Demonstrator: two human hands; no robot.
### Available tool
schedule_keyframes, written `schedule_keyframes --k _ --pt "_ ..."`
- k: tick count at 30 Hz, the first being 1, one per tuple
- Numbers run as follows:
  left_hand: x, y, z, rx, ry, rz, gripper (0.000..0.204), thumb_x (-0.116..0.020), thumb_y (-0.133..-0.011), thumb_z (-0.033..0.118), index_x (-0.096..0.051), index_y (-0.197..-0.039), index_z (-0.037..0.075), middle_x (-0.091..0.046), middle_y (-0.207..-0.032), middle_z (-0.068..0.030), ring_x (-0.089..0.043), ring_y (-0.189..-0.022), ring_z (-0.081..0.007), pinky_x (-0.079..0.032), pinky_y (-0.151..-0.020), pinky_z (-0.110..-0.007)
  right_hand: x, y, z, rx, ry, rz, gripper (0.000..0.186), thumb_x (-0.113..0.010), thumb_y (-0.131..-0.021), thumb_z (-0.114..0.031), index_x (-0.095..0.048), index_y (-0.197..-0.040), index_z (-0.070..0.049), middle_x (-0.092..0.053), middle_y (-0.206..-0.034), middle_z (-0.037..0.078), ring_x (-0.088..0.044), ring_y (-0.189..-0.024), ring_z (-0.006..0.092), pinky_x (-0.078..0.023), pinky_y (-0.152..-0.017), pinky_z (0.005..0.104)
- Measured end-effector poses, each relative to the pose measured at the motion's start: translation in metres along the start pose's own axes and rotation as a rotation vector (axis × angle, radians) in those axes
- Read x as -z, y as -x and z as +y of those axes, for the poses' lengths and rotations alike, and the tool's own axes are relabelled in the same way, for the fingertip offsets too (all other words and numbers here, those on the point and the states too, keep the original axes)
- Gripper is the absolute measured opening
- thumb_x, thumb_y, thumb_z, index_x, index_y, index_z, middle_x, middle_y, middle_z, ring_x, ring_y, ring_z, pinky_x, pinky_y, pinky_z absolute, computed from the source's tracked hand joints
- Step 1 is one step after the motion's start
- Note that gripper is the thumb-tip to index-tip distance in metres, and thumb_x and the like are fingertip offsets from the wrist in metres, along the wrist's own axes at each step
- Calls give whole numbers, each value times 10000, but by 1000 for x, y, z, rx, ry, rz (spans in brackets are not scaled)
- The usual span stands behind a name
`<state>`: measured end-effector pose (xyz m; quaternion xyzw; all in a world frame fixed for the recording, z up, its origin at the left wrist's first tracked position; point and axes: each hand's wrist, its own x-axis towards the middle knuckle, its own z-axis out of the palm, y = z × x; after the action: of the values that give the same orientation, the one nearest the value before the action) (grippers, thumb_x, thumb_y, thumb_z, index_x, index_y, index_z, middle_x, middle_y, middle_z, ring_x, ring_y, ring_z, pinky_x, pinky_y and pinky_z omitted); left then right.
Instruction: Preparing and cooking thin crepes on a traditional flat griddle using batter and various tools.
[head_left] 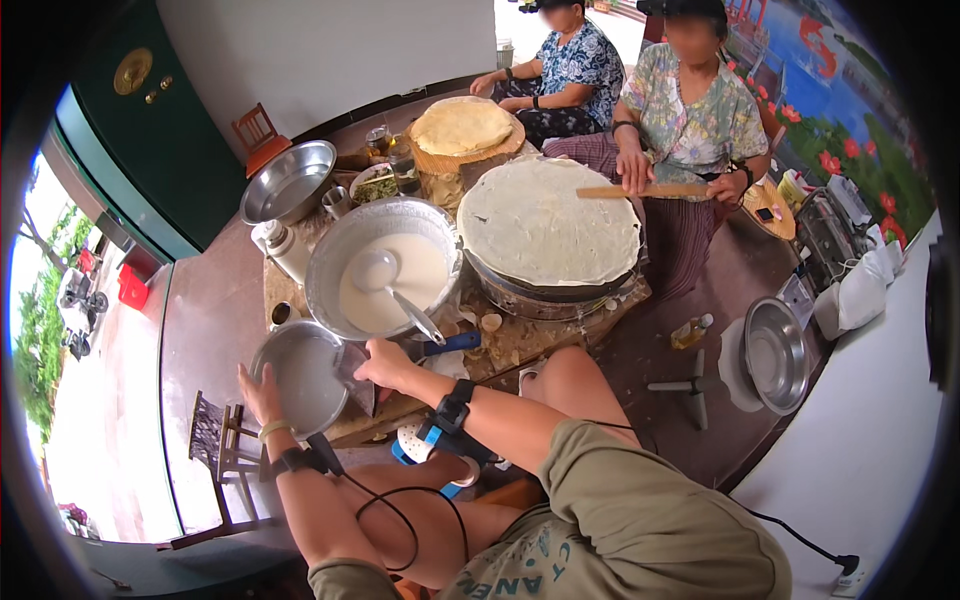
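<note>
At the near left, my left hand [262, 396] grips the rim of a metal bowl [268, 345], with a thin pale residue or liquid inside. My right hand [388, 365] is closed on a flat, greyish-brown scraper-like piece [353, 368] at the bowl's right rim; its exact kind is unclear. Just beyond stands a large basin [325, 262] of white batter [415, 275], a metal ladle [376, 271] resting in it with its handle over the near rim. A blue-handled tool [452, 344] lies right of my right hand, its far end partly hidden.
On a round griddle [520, 295] lies a wide pale crepe [548, 220]; a co-worker holds a wooden spreader [600, 192] over it. Stacked crepes [462, 126] sit on a board behind, near another person. A metal basin [290, 183], a white jug [283, 250] and eggshell [490, 322] are around.
</note>
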<state>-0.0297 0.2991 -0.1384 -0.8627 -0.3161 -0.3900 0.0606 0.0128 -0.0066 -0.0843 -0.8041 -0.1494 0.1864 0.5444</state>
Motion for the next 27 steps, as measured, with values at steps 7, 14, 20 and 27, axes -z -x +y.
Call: schedule_keyframes --k 7,14,20,27 --pt "28 -22 -19 347 455 -506 718 -652 -700 248 -431 -1352 45 -636 -1052 -205 -607 -995 -311 -422 -943 -398 -7 2 -6 116 -63 -8 496 -747 -642 -266 -582 -959 78 -624 -936 273 -615 -896 393 -473 -778 413" --pt "36 -11 39 386 554 -501 830 -670 -666 193 -334 -1414 66 -356 -1364 -325 -477 -1190 -384 -415 -958 -428 7 -6 9 80 -69 70 514 -740 -650 -263 -533 -987 65 -606 -946 276 -591 -919 402 -460 -783 427" --pt "14 -16 19 441 371 -599 884 -713 -650 238 -319 -1422 64 -377 -1343 -308 -461 -1181 -378 -390 -976 -399 1 -4 6 136 -59 86 443 -723 -673 -229 -520 -955 45 -598 -947 285 -571 -941 432 -450 -807 468" --pt "33 -30 22 540 558 -827 899 -714 -685 298 -279 -1421 20 -340 -1402 -297 -309 -1334 -389 -299 -1075 -382 8 -3 14 163 -75 41 419 -718 -678 -225 -577 -947 63 -623 -872 262 -614 -847 391 -460 -757 422"
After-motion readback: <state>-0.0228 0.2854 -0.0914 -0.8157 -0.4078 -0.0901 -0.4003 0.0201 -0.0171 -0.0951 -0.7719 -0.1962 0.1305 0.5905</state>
